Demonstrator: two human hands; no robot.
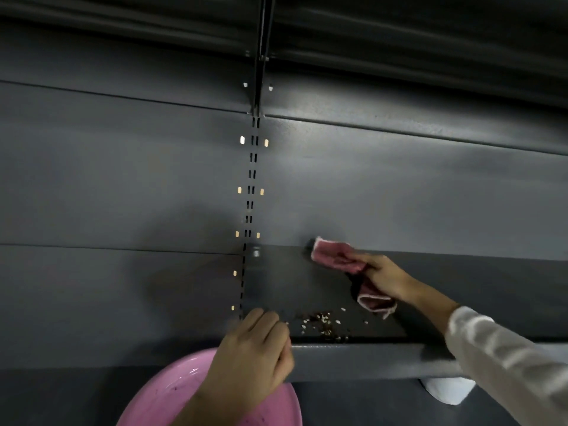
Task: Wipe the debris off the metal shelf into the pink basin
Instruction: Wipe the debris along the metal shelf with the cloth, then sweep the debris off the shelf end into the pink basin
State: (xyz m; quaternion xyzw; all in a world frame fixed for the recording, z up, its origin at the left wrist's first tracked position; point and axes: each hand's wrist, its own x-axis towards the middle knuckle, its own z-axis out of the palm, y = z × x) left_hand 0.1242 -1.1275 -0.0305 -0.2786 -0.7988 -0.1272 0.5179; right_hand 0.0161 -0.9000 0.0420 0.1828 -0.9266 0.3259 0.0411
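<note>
A dark grey metal shelf [310,290] juts out at the lower right. Small light and brown debris [322,324] lies in a patch near its front edge. My right hand [384,276] is shut on a pink cloth [335,255] and presses it against the shelf's back corner, with one end of the cloth hanging below my fist. My left hand [255,352] rests with curled fingers on the shelf's front left corner, holding nothing that I can see. The pink basin [166,392] sits below that corner, partly hidden by my left forearm.
A slotted upright [250,192] runs down the grey back panel, which spreads to both sides. Another shelf [399,32] overhangs at the top. A white object [445,392] shows under the shelf's front lip at the right.
</note>
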